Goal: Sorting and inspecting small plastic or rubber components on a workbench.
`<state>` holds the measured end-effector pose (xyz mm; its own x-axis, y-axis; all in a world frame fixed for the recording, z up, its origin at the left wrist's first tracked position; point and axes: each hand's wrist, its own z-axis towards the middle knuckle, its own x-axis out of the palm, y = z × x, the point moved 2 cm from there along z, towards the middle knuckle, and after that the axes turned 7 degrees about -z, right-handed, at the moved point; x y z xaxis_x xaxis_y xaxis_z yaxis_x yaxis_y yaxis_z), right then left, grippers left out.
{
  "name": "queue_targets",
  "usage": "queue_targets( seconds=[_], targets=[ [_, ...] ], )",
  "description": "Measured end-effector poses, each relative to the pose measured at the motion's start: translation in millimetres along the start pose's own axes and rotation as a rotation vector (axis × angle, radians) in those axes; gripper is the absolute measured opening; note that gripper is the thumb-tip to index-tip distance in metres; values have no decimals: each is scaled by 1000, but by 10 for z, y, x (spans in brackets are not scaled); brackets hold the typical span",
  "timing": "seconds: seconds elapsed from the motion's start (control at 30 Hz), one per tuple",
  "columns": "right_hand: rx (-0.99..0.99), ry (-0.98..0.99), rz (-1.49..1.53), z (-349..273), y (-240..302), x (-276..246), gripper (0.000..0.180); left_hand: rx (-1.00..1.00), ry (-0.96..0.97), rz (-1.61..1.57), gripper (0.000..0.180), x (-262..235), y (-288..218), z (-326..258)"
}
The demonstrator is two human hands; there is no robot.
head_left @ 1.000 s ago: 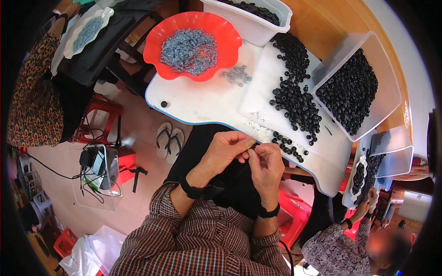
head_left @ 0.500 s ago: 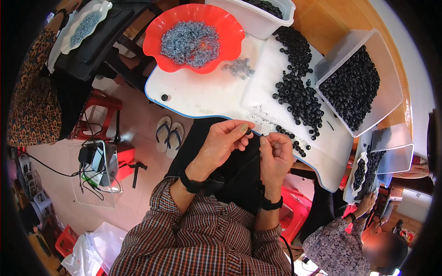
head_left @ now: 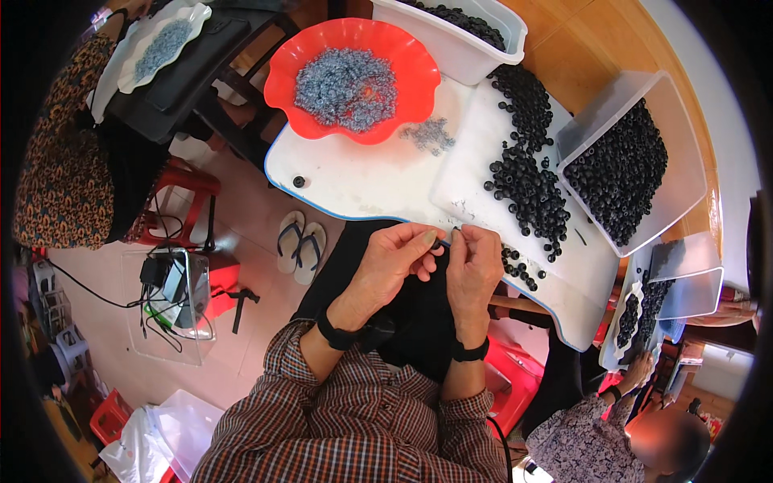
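Just off the table's near edge, my left hand [head_left: 392, 256] pinches a small black round piece [head_left: 438, 244] between thumb and fingertips. My right hand [head_left: 473, 262] is closed beside it, thumb against forefinger, with a tiny dark bit [head_left: 456, 229] at the tips; what that is, I cannot make out. The two hands' fingertips nearly meet. Beyond them, a heap of black ring-like pieces [head_left: 527, 189] lies on a white foam sheet [head_left: 463, 181]. A few more black pieces [head_left: 522, 270] sit right next to my right hand.
A red scalloped bowl [head_left: 282, 84] holds small clear bits; some are spilled beside it. A tilted clear bin [head_left: 680, 161] and a white tub [head_left: 451, 44] hold black pieces. One black piece [head_left: 299, 182] sits near the table's left edge. Other people work at left and at lower right [head_left: 584, 439].
My right hand has come closer to my left, and their fingertips now nearly touch. The whole view has shifted slightly, with the table lower in it.
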<state>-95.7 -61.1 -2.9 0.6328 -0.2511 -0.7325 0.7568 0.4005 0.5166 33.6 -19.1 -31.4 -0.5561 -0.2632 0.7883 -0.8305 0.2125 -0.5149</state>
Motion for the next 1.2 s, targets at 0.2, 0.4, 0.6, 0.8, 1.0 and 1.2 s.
queue_targets(
  seconds=[0.2, 0.4, 0.6, 0.8, 1.0, 1.2],
  targets=[
    [-20, -8, -58, 11, 11, 0, 11, 1, -9, 6, 25, -11, -7, 10],
    [-33, -40, -47, 92, 93, 8, 12, 38, -19, 11, 25, -11, -47, -4],
    [-116, 9, 15, 428, 358, 181, 23, 163, -28, -46, 25, -66, -179, 12],
    [-247, 91, -87, 817, 351, 544, 38, 192, -55, -58, 26, -88, -213, -8],
    [-389, 145, -200, 934, 390, 669, 52, 163, -88, -56, 25, -122, -128, -28],
    [-253, 384, -202, 898, 393, 587, 43, 162, -117, -96, 24, -197, -147, -29]
  ],
)
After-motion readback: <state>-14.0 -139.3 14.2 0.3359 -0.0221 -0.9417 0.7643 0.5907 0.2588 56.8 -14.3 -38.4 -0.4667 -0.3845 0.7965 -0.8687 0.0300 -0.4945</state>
